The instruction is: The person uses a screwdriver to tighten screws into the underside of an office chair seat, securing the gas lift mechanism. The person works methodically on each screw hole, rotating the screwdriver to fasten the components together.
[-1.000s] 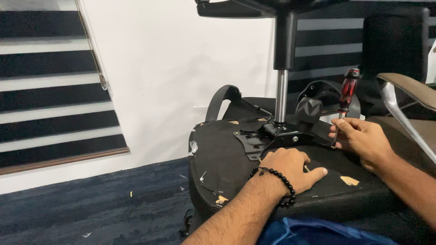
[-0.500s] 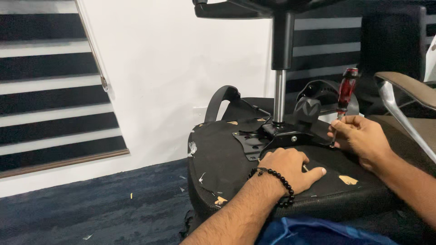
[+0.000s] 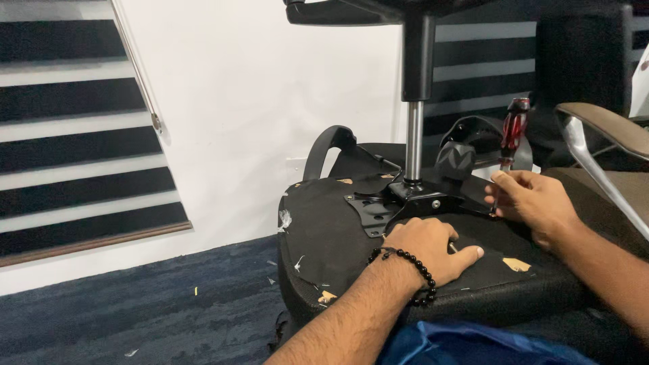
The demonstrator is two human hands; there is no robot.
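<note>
An upturned office chair seat (image 3: 338,236) with a worn black underside lies in front of me. A black metal mounting plate (image 3: 405,199) and a chrome gas cylinder (image 3: 414,138) rise from its middle. My left hand (image 3: 429,247), with a black bead bracelet on the wrist, rests flat on the seat just below the plate. My right hand (image 3: 534,203) grips the shaft of a screwdriver with a red and black handle (image 3: 512,132). The screwdriver stands upright at the plate's right edge, its tip hidden behind my fingers.
A white wall and a striped black and white blind (image 3: 81,135) stand on the left. Dark blue carpet (image 3: 135,311) carries small bits of debris. A chair armrest with a chrome bracket (image 3: 602,145) sits at the right. Blue fabric (image 3: 466,341) lies at the bottom.
The view has shifted slightly. Both hands stay in nearly the same place, and the screwdriver remains upright in my right hand.
</note>
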